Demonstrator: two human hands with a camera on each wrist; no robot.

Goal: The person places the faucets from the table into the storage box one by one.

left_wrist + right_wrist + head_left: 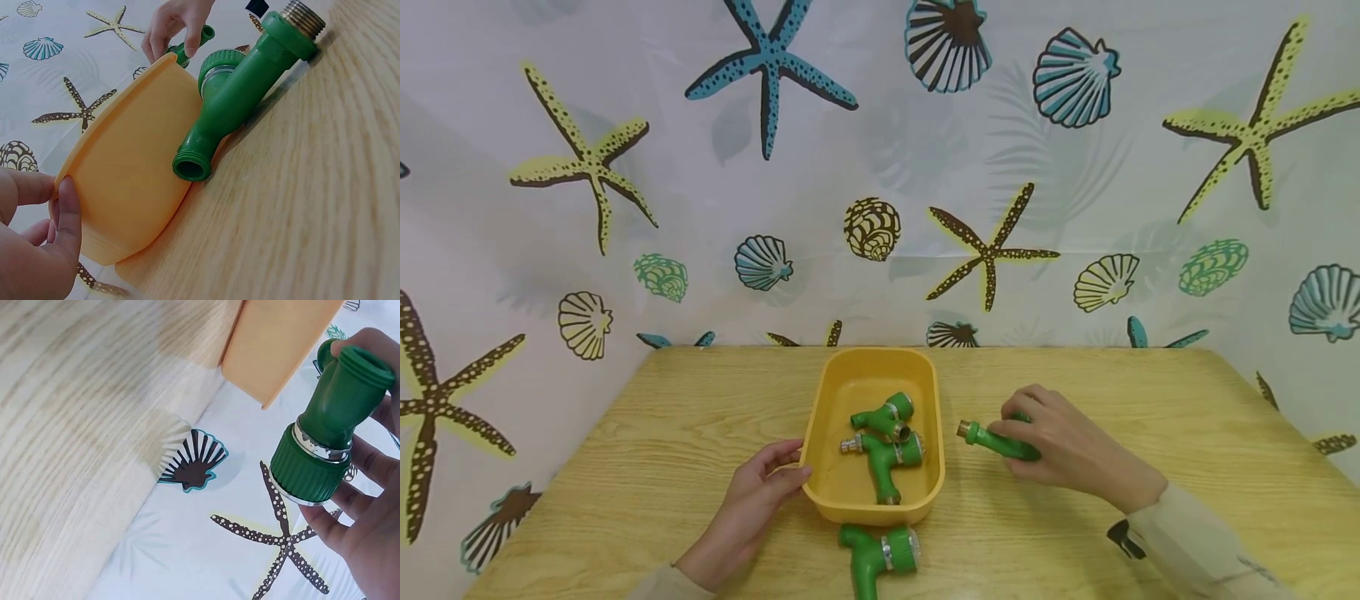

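My left hand (745,508) grips the left rim of a yellow plastic tub (880,515), thumb on one side and fingers on the other, as the left wrist view shows. To the right of the tub, my right hand (1063,442) holds a green tap (998,442) above the table, its brass threaded end pointing toward the tub. In the right wrist view the fingers wrap around this tap (315,465) near its ribbed cap. Inside the tub lie two more green taps, one farther back (874,419) and one nearer (880,458) with a metal nozzle.
Another green tap (868,554) lies on the wooden table (700,417) just in front of the tub, partly cut off by the head view's lower edge. A cloth (820,292) printed with starfish and shells hangs behind and at both sides.
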